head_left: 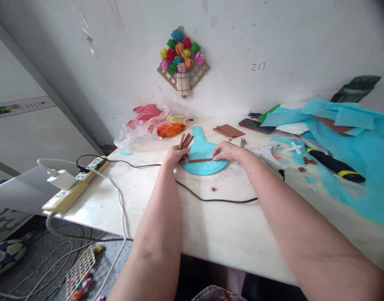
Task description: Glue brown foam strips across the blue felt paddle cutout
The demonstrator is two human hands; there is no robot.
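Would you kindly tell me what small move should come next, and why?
I would probably press the single brown strip against the blue piece: it stretches across that piece, the right hand pinches its right end, and the left hand, holding a bunch of similar strips, is near its left end.

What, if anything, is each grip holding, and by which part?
Left grip: bundled brown strips, by their lower ends. Right grip: single brown strip across the blue cutout, seemingly pinched at its right end.
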